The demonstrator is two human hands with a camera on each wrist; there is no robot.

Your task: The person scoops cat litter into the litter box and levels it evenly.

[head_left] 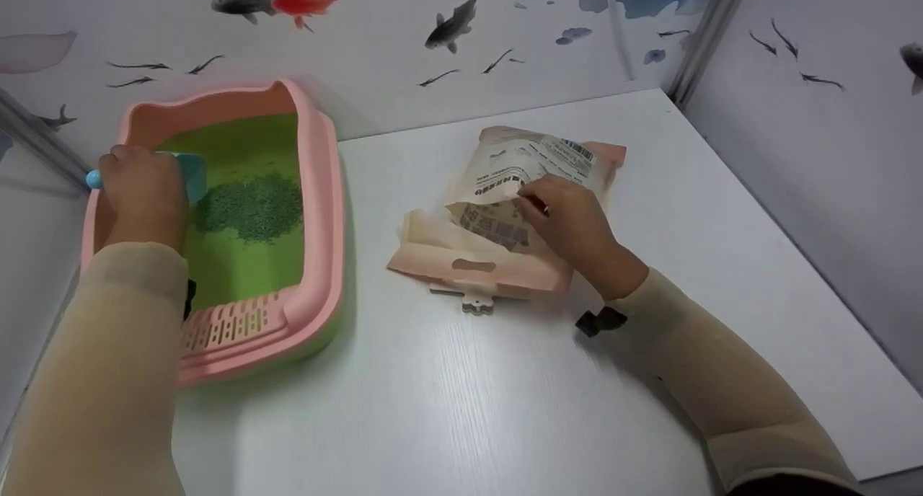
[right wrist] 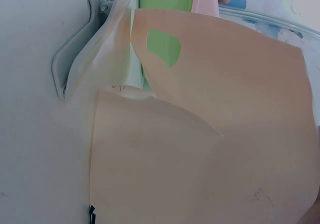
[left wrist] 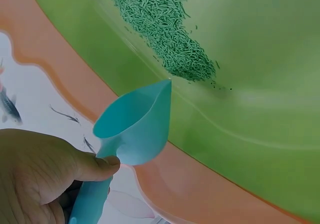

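Observation:
My left hand (head_left: 144, 197) grips the handle of a light blue scoop (left wrist: 142, 129) above the left side of a pink-rimmed litter box (head_left: 326, 193). The scoop's cup is tilted with its spout toward the box floor, and its visible inside is bare. A heap of green litter pellets (head_left: 254, 206) lies on the green floor of the box. On the table, my right hand (head_left: 573, 215) pinches the torn upper edge of a peach and white litter bag (head_left: 533, 157). That bag lies flat with its mouth facing me; its contents are hidden.
A metal clip (head_left: 476, 300) sits at the bag's near edge, by the cut-out handle hole. The box has a slotted pink step (head_left: 234, 326) at its near end. White walls printed with fish (head_left: 454, 24) border the table (head_left: 433, 409) behind and at the sides.

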